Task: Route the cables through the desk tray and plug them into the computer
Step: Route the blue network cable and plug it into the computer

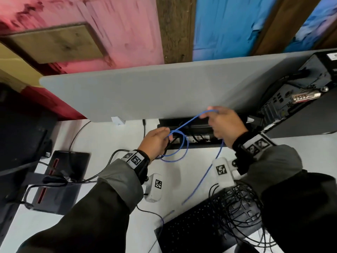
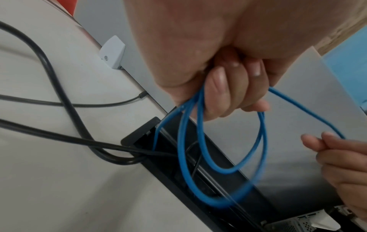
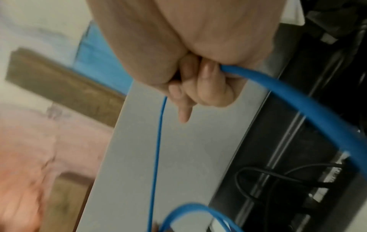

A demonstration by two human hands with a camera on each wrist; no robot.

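A blue cable (image 1: pixel 184 125) runs between both hands above the black desk tray (image 1: pixel 193 127) set in the white desk (image 1: pixel 113 132). My left hand (image 1: pixel 157 141) grips several loops of it (image 2: pixel 218 157), which hang over the tray slot (image 2: pixel 174 150). My right hand (image 1: pixel 224 125) holds a strand higher up, near the grey divider; in the right wrist view the curled fingers (image 3: pixel 208 87) close round the cable (image 3: pixel 288 97). The cable's loose tail (image 1: pixel 202 181) drops to the desk toward the keyboard. The computer (image 1: pixel 299 99) stands at the right, rear ports facing me.
A grey divider panel (image 1: pixel 155 92) stands behind the tray. Black cables (image 2: pixel 59 97) cross the desk into the tray's left end. A black keyboard (image 1: pixel 200 230) with a tangle of thin black wire (image 1: pixel 242 209) lies front right. A monitor stand base (image 1: pixel 60 179) sits left.
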